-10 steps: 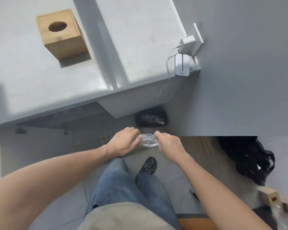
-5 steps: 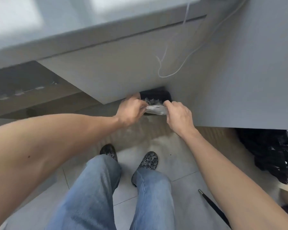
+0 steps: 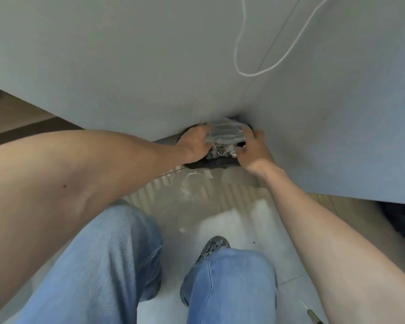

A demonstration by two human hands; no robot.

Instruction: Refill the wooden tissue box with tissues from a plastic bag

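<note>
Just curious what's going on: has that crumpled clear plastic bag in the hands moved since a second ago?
Yes. The plastic bag, held by both hands, has gone forward and down, now right over the black bin it was short of.

We seem to be in a plain indoor room, a home or a small office; we cannot tell which. Pale grey panels meet at a corner, and a thin white cable hangs in a loop against them. Low in that corner sits a black-lined waste bin holding crumpled scraps. The floor is laid with light glossy tiles, and a strip of ribbed wooden slats runs just in front of the bin. We see the person's blue jeans and a patterned shoe.
</note>
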